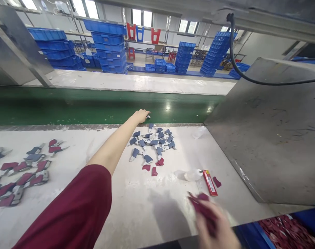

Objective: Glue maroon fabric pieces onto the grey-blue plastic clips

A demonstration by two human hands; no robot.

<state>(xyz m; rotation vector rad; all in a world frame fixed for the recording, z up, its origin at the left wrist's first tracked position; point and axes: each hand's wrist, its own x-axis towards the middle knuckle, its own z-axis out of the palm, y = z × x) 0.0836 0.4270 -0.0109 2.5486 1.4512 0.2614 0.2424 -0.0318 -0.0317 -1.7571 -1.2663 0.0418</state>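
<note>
Head: maroon pieces point(199, 206) within right grip point(216, 221)

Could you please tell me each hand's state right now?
Left hand: at a small pale piece; whether its grip is closed cannot be told.
Right hand: closed, holding dark red pieces.

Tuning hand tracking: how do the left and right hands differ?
The left hand reaches over the green belt; the right hand sits nearer the camera. The left looks sharper; the right is blurred. The left has a small greyish part at its fingers; the right holds maroon pieces. Both are bare.
</note>
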